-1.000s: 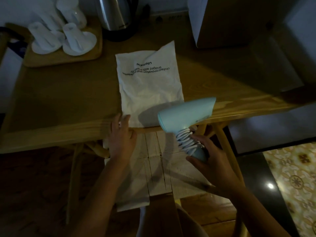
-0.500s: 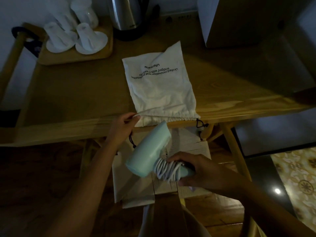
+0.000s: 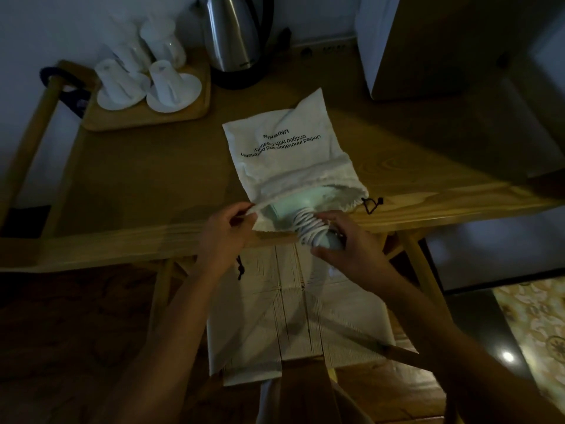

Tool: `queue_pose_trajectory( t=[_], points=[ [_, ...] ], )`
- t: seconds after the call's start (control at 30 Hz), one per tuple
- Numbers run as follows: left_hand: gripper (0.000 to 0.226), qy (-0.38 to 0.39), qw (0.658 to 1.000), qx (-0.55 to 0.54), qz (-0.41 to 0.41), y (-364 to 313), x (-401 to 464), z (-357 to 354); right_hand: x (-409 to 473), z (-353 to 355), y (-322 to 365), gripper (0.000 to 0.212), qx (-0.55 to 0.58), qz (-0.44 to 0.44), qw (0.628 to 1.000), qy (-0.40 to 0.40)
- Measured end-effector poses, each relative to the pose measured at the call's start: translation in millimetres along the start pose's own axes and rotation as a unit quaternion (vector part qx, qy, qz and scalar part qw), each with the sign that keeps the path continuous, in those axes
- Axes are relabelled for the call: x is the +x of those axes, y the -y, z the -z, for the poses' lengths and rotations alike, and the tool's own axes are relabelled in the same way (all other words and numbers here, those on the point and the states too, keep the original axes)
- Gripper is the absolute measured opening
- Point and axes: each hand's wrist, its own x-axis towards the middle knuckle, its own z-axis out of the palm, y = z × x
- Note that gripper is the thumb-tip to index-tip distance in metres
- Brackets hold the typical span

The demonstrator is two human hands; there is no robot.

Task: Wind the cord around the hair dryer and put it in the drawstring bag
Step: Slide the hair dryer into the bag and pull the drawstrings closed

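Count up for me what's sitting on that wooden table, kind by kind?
White upturned cups: 4
Wooden tray: 1
Steel kettle: 1
White drawstring bag: 1
Pale blue hair dryer, partly inside the bag: 1
Total: 8

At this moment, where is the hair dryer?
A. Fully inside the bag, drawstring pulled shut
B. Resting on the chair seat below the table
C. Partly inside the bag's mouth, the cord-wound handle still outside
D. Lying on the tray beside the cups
C: the hair dryer has its head inside the open bag, while the right hand grips the handle wound with the cord outside.
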Motion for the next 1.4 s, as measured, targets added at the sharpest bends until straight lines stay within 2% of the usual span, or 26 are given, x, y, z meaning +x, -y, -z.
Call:
queue_pose_trajectory(
  t=[0.13,0.4,0.5,0.63,0.73,0.8,0.93,1.1,1.2,1.27,1.33,1.37,1.4],
  points=[
    [0.022,-0.016,0.999,0.033,-0.029,-9,-2,-11,20,-21,4,0.056,-0.018,0.022,0.998,-0.064],
    [0.021,-0.008,0.997,0.063,-0.045,-1,-9,-26,35,-57,-4,0.052,-0.098,-0.009,0.986,-0.132],
    [0.021,-0.006,0.997,0.069,-0.031,4,-12,-30,32,-61,-10,0.054,-0.06,-0.007,0.992,-0.11],
    [0.022,-0.022,0.998,0.066,-0.011,9,-14,-31,-2,-54,-33,0.076,0.017,-0.007,0.997,-0.075],
    [0.024,-0.017,0.997,0.071,-0.011,9,-14,-29,-29,-52,-48,0.074,0.072,-0.035,0.997,0.005],
    [0.024,-0.013,0.997,0.081,-0.015,9,-14,-27,-29,-52,-51,0.072,0.064,-0.054,0.996,0.033],
    [0.025,-0.032,0.992,0.111,-0.045,12,-16,-17,-16,-52,-43,0.065,0.014,-0.027,0.999,0.011],
    [0.019,-0.034,0.989,0.129,-0.063,22,-22,-2,5,-60,-23,0.056,-0.06,0.021,0.994,-0.093],
    [0.019,-0.022,0.987,0.146,-0.063,27,-22,1,21,-74,-14,0.054,-0.071,0.004,0.994,-0.08],
    [0.035,-0.001,0.985,0.157,-0.068,29,-23,-1,25,-77,-14,0.053,-0.068,-0.007,0.998,-0.016],
    [0.072,0.04,0.977,0.185,-0.096,33,-25,-5,24,-72,-17,0.049,-0.07,-0.001,0.996,0.052],
    [0.089,0.059,0.969,0.211,-0.114,34,-26,-5,24,-66,-18,0.039,-0.084,0.005,0.996,0.043],
    [0.102,0.076,0.959,0.24,-0.131,35,-25,-6,26,-56,-20,0.028,-0.107,0.006,0.994,-0.015]
  ],
)
